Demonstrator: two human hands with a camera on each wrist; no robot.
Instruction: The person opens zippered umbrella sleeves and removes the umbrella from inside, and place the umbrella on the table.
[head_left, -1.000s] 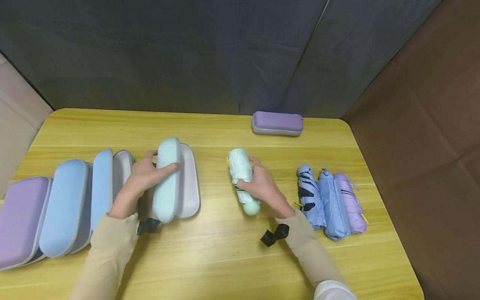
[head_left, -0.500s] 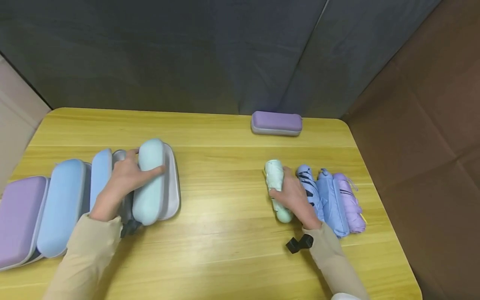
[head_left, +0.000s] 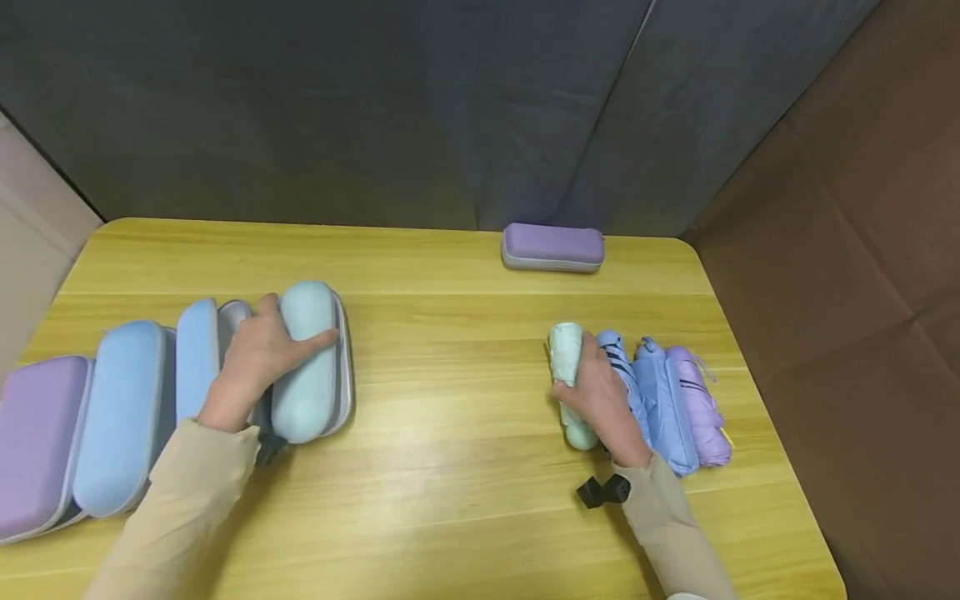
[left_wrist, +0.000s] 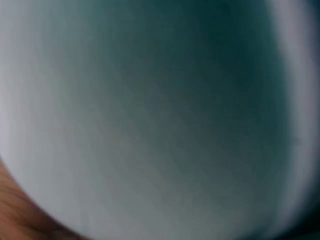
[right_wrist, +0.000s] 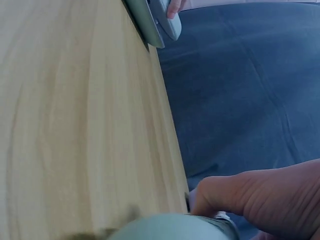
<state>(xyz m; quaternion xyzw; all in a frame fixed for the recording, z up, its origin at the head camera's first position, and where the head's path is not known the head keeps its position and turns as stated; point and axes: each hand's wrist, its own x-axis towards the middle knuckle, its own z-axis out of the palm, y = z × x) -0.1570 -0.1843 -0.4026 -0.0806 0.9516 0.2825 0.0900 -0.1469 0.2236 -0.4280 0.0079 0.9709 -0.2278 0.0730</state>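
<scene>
My left hand [head_left: 258, 358] grips a mint zip case [head_left: 306, 396], its thumb across the lid and fingers at the far side. The lid stands slightly ajar over the grey lower half. In the left wrist view the mint case [left_wrist: 150, 125] fills nearly everything, blurred. On the right side of the table, my right hand [head_left: 600, 396] holds a folded mint umbrella [head_left: 566, 354] between thumb and fingers. Close beside it lies a blue umbrella with black stripes [head_left: 624, 367], partly hidden by that hand. The mint umbrella's rounded end [right_wrist: 172, 229] shows in the right wrist view.
Two blue cases, one wide [head_left: 120, 417] and one narrower [head_left: 198, 358], stand partly open beside a purple case [head_left: 41, 446] at left. Beyond the striped umbrella lie a plain blue umbrella [head_left: 669, 412] and a purple umbrella [head_left: 701, 408]. A purple case [head_left: 553, 244] sits at the back edge.
My right hand has carried the mint umbrella rightward to the side of the other umbrellas. My left hand has shifted the mint case left, toward the blue cases, and its lid gap has narrowed.
</scene>
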